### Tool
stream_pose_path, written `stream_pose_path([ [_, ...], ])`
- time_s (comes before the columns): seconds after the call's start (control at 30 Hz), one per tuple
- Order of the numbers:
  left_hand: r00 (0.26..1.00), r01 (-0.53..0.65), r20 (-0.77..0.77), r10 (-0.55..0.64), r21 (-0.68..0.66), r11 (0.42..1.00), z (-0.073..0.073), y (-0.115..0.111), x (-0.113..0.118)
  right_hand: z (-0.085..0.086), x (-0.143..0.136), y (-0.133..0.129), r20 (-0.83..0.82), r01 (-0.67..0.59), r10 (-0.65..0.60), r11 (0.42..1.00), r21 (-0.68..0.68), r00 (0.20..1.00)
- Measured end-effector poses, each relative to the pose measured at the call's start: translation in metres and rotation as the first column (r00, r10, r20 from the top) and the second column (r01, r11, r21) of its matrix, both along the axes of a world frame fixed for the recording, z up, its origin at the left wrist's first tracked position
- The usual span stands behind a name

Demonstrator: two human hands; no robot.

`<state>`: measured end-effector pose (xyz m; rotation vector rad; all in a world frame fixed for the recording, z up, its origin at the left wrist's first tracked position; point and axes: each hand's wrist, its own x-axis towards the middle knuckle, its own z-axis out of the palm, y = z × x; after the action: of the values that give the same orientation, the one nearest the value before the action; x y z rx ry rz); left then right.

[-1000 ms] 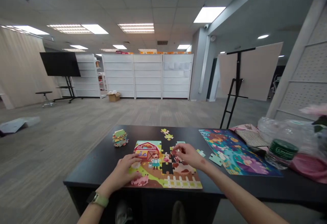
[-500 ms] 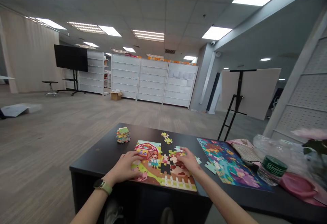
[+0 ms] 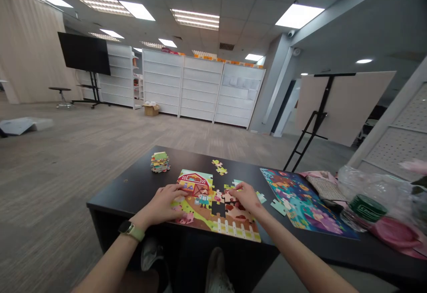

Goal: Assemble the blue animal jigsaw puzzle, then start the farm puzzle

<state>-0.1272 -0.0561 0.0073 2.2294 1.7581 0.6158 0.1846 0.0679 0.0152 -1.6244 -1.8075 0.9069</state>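
A farm jigsaw puzzle with a red barn lies on the black table, with a dark gap near its middle and another toward its upper right. My left hand rests on its left edge, fingers spread, holding nothing. Over the upper right part is my right hand, its thumb and fingers pinched together at a puzzle piece. Loose yellow-green pieces lie behind the puzzle. Pale green pieces are to the right of my right hand.
A stack of puzzle pieces stands at the table's back left. On the right lie a blue underwater picture, a green-lidded plastic container and pink wrapping. An easel stands behind the black table.
The camera view has tilted down and shifted slightly. My right hand has closed its fingers more around a piece at the puzzle's upper right. My left hand stays on the left edge.
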Motion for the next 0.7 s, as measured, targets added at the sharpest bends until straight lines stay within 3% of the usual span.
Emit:
stream_pose_path([
  [0.1, 1.000, 0.015, 0.008, -0.015, -0.024, 1.000, 0.002, 0.000, 0.000, 0.004, 0.004, -0.003, 0.147, -0.022, 0.008, 0.995, 0.095, 0.989],
  [0.2, 1.000, 0.022, 0.013, -0.022, -0.034, 0.999, 0.003, 0.001, 0.000, 0.012, 0.007, -0.006, 0.406, -0.093, -0.015, 0.965, 0.246, 0.914],
  [0.27, 1.000, 0.020, 0.015, -0.019, -0.040, 0.999, 0.003, 0.001, 0.000, 0.014, 0.009, -0.006, 0.481, -0.121, -0.017, 0.960, 0.253, 0.877],
  [0.7, 0.999, 0.015, 0.044, -0.013, -0.046, 0.999, -0.003, 0.005, 0.010, 0.000, 0.013, 0.009, 0.340, -0.253, 0.182, 0.951, 0.177, 0.923],
])
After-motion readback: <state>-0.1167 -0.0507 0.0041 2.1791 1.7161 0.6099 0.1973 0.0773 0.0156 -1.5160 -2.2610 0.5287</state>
